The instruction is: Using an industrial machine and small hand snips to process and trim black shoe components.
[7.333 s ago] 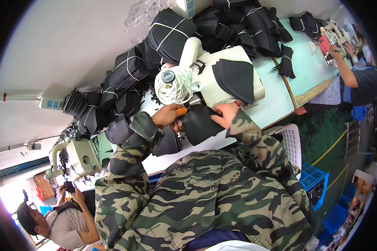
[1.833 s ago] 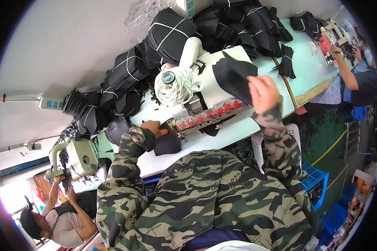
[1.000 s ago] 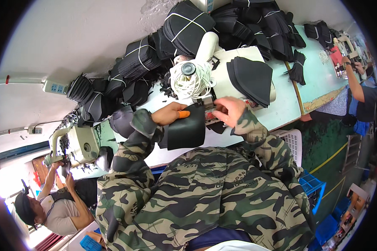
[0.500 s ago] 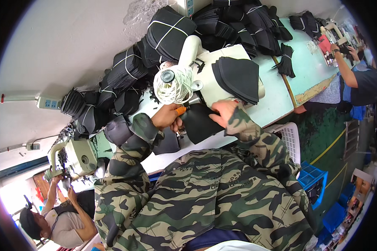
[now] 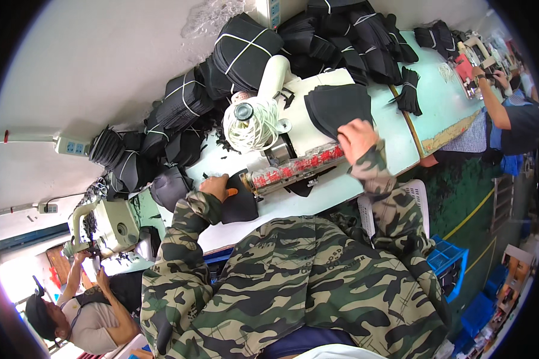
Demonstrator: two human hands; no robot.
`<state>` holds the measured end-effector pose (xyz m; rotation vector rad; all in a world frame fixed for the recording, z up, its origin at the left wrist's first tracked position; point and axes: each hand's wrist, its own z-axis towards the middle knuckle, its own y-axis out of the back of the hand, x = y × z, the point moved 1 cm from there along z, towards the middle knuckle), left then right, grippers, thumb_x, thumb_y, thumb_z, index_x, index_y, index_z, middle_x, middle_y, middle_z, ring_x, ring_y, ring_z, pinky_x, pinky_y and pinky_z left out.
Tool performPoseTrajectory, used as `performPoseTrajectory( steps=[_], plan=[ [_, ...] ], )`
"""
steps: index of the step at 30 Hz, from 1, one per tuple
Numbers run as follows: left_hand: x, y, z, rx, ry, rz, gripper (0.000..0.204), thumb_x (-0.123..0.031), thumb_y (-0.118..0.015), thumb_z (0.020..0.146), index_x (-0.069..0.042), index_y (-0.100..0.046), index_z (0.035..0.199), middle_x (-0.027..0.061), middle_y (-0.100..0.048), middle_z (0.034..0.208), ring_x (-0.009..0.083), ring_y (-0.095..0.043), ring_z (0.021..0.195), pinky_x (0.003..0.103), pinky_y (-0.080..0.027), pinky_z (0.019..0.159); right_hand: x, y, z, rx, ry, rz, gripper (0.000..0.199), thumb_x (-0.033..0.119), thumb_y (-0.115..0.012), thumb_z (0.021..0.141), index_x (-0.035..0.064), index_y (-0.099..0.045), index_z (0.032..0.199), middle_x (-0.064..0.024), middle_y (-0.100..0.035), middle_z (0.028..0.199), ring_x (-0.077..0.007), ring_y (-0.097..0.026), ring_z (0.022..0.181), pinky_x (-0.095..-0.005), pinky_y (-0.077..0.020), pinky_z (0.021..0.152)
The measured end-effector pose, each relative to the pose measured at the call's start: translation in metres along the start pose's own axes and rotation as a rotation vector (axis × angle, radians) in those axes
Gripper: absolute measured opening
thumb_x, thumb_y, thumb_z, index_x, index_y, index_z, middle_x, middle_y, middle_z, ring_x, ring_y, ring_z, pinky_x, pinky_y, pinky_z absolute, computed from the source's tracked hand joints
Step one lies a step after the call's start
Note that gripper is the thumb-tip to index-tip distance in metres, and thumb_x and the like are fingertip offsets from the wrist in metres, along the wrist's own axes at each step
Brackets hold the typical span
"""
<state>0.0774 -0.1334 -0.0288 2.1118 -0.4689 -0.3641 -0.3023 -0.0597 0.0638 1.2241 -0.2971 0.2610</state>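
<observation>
My left hand is closed round an orange-handled tool whose working end I cannot make out. It rests at the edge of a dark, curved panel on the white table. My right hand, partly blurred, is at the lower corner of a stack of black panels lying on the white sewing machine. Its fingers look bent, but whether they pinch a panel is unclear. Between my hands runs the machine's front arm, wrapped in red-marked clear film. A black piece shows below it.
A coil of white cord sits on the machine. Tied black bundles are heaped along the wall. A white basket and a blue crate stand to the right. Other people work at machines on the far left and far right.
My hands have parted from the black panel they held before the machine. The left moved left and down with the orange-handled tool; the right moved up and right to the stack, uncovering the front arm.
</observation>
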Motion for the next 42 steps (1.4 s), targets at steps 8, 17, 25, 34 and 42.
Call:
performPoseTrajectory(
  steps=[8, 17, 25, 34, 42],
  plan=[
    [0.011, 0.039, -0.017, 0.49, -0.307, -0.723, 0.022, -0.025, -0.061, 0.086, -0.007, -0.062, 0.099, 0.0006, -0.058, 0.065, 0.0127, -0.055, 0.056, 0.034, -0.046, 0.052, 0.059, -0.02, -0.015, 0.25, -0.159, 0.556, 0.017, 0.018, -0.068, 0.075, 0.0037, -0.061, 0.083, -0.0086, -0.059, 0.07, -0.0227, -0.059, 0.063, -0.034, -0.0462, 0.057],
    [-0.047, 0.086, -0.03, 0.491, -0.397, -1.194, 0.016, -0.013, -0.05, 0.093, 0.0, -0.056, 0.1, -0.0042, -0.054, 0.084, 0.0016, -0.045, 0.075, 0.019, -0.04, 0.067, 0.1, -0.073, -0.023, 0.82, -0.413, 1.157, 0.024, 0.02, -0.061, 0.083, -0.0033, -0.062, 0.09, -0.0081, -0.064, 0.072, -0.0109, -0.06, 0.063, -0.0245, -0.0483, 0.058],
    [-0.034, 0.071, -0.025, 0.222, -0.169, -1.024, 0.016, -0.013, -0.05, 0.092, 0.001, -0.057, 0.092, -0.0045, -0.054, 0.072, 0.0023, -0.046, 0.065, 0.02, -0.041, 0.058, 0.082, -0.059, -0.012, 0.51, -0.271, 0.795, 0.018, 0.018, -0.063, 0.08, 0.0009, -0.063, 0.083, -0.0108, -0.065, 0.068, -0.0202, -0.063, 0.06, -0.0297, -0.0479, 0.057],
    [-0.043, 0.077, -0.006, 0.273, -0.16, -1.123, 0.021, -0.017, -0.049, 0.093, 0.001, -0.059, 0.091, -0.003, -0.057, 0.071, 0.003, -0.048, 0.063, 0.02, -0.041, 0.056, 0.067, -0.058, 0.009, 0.295, 0.071, 0.548, 0.019, 0.014, -0.066, 0.075, 0.0016, -0.061, 0.089, -0.0082, -0.061, 0.071, -0.021, -0.057, 0.061, -0.0312, -0.045, 0.056],
    [-0.085, 0.067, 0.013, 0.119, -0.08, -1.287, 0.018, -0.018, -0.053, 0.091, -0.003, -0.063, 0.095, -0.0031, -0.057, 0.074, 0.0055, -0.047, 0.065, 0.022, -0.04, 0.06, 0.084, -0.045, 0.041, 0.784, -0.041, 0.094, 0.031, 0.03, -0.069, 0.073, 0.0064, -0.061, 0.092, -0.0155, -0.062, 0.099, -0.0306, -0.055, 0.102, -0.0386, -0.0451, 0.08]
  ],
)
